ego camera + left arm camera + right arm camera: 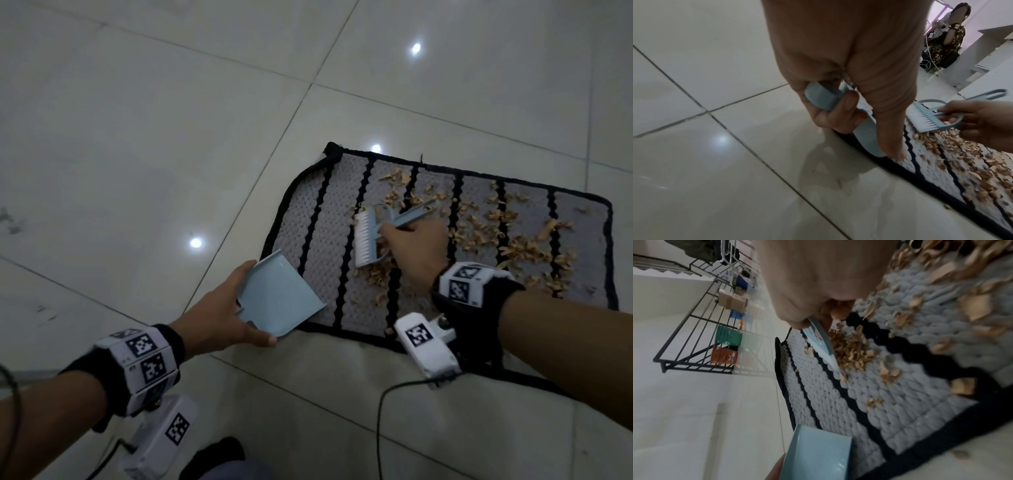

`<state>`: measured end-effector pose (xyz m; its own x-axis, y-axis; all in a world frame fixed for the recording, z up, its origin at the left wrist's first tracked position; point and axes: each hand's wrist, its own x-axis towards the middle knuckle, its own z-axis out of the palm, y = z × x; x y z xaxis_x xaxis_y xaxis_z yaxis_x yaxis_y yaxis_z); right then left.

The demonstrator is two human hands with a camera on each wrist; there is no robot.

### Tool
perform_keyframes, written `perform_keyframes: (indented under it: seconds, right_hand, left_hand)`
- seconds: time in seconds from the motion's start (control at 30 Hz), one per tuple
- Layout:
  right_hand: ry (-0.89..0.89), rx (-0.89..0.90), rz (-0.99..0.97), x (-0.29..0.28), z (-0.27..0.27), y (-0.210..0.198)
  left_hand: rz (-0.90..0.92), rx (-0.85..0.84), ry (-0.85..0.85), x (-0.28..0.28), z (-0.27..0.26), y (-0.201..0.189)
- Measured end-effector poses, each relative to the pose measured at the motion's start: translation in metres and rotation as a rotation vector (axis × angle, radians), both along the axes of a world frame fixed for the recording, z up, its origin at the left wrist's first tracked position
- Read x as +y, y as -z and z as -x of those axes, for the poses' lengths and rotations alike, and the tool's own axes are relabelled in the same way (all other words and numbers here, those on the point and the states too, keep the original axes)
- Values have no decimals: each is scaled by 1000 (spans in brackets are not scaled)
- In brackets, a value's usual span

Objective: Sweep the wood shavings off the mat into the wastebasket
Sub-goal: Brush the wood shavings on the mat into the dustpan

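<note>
Curling round brush w/ right hand grip, left hand grip clasping dustpan

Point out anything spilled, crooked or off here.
Wood shavings litter the right part of the mat; its far left corner curls up. A shaving lies on the tile by its edge.

The light is dim and greyish. Ceiling lamps glare as small white spots on the glossy floor. The dustpan casts a soft shadow on the tiles. Wide-angle bending curves the tile lines. In the right wrist view the nearest shavings smear out of focus.
</note>
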<state>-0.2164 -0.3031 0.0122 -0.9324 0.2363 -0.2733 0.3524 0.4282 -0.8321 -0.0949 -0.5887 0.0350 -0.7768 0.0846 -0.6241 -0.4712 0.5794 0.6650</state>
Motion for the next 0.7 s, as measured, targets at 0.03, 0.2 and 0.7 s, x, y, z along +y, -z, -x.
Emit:
perform_keyframes:
  seconds: [0.03, 0.2, 0.7]
  right_hand:
    - [32, 41, 14, 4, -5, -4]
    - [-4, 110, 161, -28, -2, -9]
    - [22, -27, -4, 15, 20, 9]
  left_hand:
    - [3, 1, 5, 0, 1, 0]
    - [17, 10, -2, 4, 4, -1]
    - [-32, 50, 40, 11, 17, -7]
